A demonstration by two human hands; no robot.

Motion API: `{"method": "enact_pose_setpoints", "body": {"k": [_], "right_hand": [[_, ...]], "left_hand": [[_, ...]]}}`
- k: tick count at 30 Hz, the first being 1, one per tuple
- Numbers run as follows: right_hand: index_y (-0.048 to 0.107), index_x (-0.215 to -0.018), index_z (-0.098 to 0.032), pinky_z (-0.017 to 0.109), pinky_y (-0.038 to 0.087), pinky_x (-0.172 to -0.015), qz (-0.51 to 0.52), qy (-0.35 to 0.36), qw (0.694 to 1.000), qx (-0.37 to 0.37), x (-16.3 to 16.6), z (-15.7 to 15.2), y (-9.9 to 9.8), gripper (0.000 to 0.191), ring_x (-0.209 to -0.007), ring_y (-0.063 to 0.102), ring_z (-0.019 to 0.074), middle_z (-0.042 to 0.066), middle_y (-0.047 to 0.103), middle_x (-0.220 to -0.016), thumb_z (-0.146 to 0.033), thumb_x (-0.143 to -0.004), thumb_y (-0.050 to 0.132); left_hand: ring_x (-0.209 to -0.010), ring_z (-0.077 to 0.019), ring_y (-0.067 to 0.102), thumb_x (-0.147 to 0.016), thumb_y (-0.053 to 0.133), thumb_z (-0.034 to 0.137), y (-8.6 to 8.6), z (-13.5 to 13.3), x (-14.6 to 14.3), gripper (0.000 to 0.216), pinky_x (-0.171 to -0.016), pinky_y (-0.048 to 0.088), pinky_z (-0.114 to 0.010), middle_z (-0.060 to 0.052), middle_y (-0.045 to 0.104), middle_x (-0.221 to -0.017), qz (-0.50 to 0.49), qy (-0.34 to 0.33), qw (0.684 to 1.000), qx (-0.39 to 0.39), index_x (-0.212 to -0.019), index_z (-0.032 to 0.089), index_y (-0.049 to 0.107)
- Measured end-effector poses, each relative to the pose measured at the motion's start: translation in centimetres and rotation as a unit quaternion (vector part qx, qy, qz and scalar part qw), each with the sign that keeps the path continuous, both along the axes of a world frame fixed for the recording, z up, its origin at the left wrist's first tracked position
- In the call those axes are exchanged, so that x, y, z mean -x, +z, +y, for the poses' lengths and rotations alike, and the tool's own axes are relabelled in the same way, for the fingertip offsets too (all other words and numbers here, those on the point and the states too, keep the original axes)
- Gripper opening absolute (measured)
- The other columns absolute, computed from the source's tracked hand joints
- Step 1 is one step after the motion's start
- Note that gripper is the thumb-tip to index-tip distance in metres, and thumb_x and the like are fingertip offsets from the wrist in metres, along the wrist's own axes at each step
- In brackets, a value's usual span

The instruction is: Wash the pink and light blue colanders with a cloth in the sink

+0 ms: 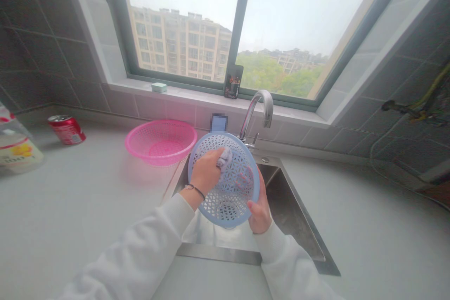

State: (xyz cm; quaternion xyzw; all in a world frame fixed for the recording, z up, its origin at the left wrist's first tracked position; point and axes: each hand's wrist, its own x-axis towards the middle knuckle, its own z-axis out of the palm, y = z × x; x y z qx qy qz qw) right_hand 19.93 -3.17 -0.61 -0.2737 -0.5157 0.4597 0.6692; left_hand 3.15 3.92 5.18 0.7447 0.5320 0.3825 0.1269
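Note:
A round blue plastic colander (pixel 234 187) is tilted toward me over the sink (pixel 298 215). My right hand (pixel 259 208) grips its right rim, thumb on the near side and fingers behind. Inside the colander, my left hand (pixel 206 171) is closed on a bunched, pale greyish cloth (pixel 225 158), which rests against the inner wall. Part of the cloth is hidden by the fingers. Through the holes on the right side, the fingers of my right hand show faintly pink.
Left of the sink stands a pink plastic basket (pixel 161 143). Farther left are a red drink can (pixel 66 130) and a clear bottle (pixel 17 150). The curved faucet (pixel 262 108) rises behind the sink. On the windowsill are a small green box (pixel 159 87) and a dark packet (pixel 233 82).

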Motion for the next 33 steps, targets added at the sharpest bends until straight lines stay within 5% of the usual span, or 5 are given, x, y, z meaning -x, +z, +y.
{"method": "enact_pose_setpoints", "body": {"k": [7,16,22,30,33], "right_hand": [[0.046,-0.147,-0.033,0.056,0.024,-0.123,0.035,-0.034,0.999,-0.016,-0.9,0.6,-0.1,0.082,-0.145,0.037,0.0351,0.004,0.049,-0.151,-0.047,-0.073,0.078],[0.046,-0.147,-0.036,0.058,0.042,-0.111,0.022,0.008,1.000,0.004,-0.3,0.1,-0.2,0.083,-0.140,0.042,0.0369,0.003,0.040,-0.157,-0.048,-0.073,0.080],[0.047,-0.146,-0.033,0.058,0.027,-0.122,0.038,-0.027,0.999,0.002,-0.8,0.6,0.2,0.082,-0.143,0.040,0.0353,0.003,0.050,-0.151,-0.047,-0.072,0.077],[0.048,-0.145,-0.037,0.059,0.041,-0.111,0.023,0.007,1.000,0.016,-0.4,-0.1,0.3,0.085,-0.139,0.043,0.0378,0.002,0.042,-0.156,-0.050,-0.069,0.083],[0.046,-0.147,-0.036,0.059,0.041,-0.111,0.025,0.013,0.999,0.018,0.0,-0.1,0.2,0.089,-0.139,0.043,0.0382,0.003,0.044,-0.155,-0.050,-0.068,0.084]], "left_hand": [[-0.102,-0.0217,0.067,-0.077,0.051,0.003,-0.7,-3.2,-3.7,0.059,-0.091,0.053,-0.031,-0.004,0.071,-0.114,0.062,-0.200,0.978,0.000,-0.128,0.028,0.064],[-0.113,-0.0249,0.064,-0.079,0.051,0.004,-0.5,1.0,0.7,0.059,-0.100,0.049,-0.036,-0.009,0.068,-0.123,0.019,-0.015,1.000,-0.002,-0.134,0.023,0.061],[-0.104,-0.0233,0.068,-0.078,0.053,0.005,-0.7,-2.6,-3.1,0.054,-0.093,0.053,-0.032,-0.006,0.072,-0.115,0.082,-0.223,0.971,0.016,-0.126,0.026,0.066],[-0.120,-0.0239,0.061,-0.081,0.051,0.004,0.0,1.2,1.3,0.060,-0.105,0.047,-0.036,-0.008,0.066,-0.129,0.058,-0.002,0.998,-0.005,-0.137,0.024,0.056],[-0.119,-0.0238,0.060,-0.082,0.051,0.004,-0.3,0.8,1.1,0.059,-0.104,0.047,-0.036,-0.010,0.066,-0.127,0.085,0.014,0.996,-0.010,-0.139,0.022,0.054]]}}
